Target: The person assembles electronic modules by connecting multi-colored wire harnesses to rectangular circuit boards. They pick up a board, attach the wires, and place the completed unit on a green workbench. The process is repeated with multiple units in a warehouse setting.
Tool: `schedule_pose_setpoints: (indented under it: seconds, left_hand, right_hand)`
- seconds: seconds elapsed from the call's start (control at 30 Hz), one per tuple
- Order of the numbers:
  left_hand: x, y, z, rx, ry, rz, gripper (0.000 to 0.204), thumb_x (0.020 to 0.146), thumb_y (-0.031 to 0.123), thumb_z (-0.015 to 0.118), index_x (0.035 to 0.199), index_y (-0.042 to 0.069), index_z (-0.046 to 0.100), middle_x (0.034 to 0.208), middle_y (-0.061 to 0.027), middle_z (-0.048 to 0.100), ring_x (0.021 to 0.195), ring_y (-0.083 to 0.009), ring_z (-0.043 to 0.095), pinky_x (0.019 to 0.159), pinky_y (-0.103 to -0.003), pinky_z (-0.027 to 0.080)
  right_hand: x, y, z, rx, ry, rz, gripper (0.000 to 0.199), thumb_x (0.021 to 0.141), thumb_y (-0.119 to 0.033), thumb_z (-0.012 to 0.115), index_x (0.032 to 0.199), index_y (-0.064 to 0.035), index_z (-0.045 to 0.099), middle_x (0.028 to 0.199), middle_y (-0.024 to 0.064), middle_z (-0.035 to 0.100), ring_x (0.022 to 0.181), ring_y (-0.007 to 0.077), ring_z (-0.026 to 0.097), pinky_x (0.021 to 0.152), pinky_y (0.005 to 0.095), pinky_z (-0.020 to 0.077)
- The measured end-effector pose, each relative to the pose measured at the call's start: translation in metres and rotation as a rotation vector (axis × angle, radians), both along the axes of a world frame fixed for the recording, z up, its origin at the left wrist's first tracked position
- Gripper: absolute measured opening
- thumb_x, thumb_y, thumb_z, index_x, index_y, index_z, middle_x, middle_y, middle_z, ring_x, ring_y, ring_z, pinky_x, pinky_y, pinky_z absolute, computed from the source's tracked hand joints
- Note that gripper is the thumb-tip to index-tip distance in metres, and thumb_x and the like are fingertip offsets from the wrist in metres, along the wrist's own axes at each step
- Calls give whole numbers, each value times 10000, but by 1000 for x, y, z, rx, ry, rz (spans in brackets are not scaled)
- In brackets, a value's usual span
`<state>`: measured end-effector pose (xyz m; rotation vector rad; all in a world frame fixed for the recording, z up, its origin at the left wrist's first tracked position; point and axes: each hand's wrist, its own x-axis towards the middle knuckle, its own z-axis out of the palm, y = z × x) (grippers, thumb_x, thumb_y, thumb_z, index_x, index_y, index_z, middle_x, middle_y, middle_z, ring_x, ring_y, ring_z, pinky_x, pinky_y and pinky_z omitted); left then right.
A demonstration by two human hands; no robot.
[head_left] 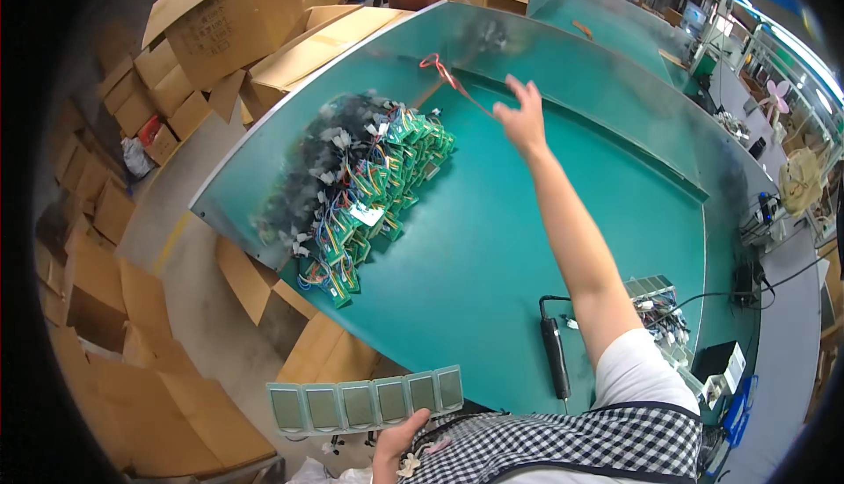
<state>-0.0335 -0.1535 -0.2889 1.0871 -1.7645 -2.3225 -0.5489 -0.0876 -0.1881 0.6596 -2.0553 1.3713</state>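
My left hand [400, 438], low in the picture, grips the right part of a strip of joined grey display panels [356, 405] with pale frames. The thumb lies over its lower edge. My right arm stretches far across the green table, and my right hand [523, 116] hovers there with fingers apart and nothing visible in it. A thin red looped thing [450, 78] lies just left of it, one end close to the thumb; whether they touch I cannot tell. Left of that is a large heap of green circuit boards [387, 176] with coloured wires and white connectors.
A black electric screwdriver [554, 356] with a cord lies by my right elbow. Behind that arm are more wired display panels [659, 308] and a small white box [723, 363]. Metal side walls [580, 101] edge the table. Cardboard boxes [224, 22] crowd the left floor.
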Motion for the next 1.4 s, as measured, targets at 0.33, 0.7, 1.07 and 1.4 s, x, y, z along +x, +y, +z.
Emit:
schedule_pose_setpoints:
  seconds: [0.33,0.7,1.07,1.4]
  left_hand:
    - [-13,28,3,-96,217,-100,313,774,129,663,1037,-11,568,972,-48,591,866,-152,545,774,-296,454]
    - [-53,97,11,-9,259,-178,339,773,114,667,1055,-37,553,937,-68,596,815,-145,563,734,-268,465]
    - [-43,143,20,16,324,-200,339,797,109,632,1090,-23,522,986,-84,577,827,-159,569,711,-291,489]
    - [-30,123,9,5,321,-231,416,808,187,645,1129,-36,505,1052,-89,564,920,-169,546,805,-289,443]
  right_hand:
    - [314,222,-173,789,-688,-192,444,680,-276,642,1069,-85,546,871,181,554,810,349,569,674,437,472]
    - [377,293,-219,827,-797,-310,647,705,-170,651,1269,-59,353,999,189,452,907,351,495,745,425,441]
    - [372,255,-69,251,-687,537,455,817,-124,546,1252,-38,444,1115,127,521,1030,211,494,850,293,405]
    - [396,232,-94,322,-331,374,397,766,-53,574,1161,-56,525,1249,157,438,1037,324,498,892,418,387]
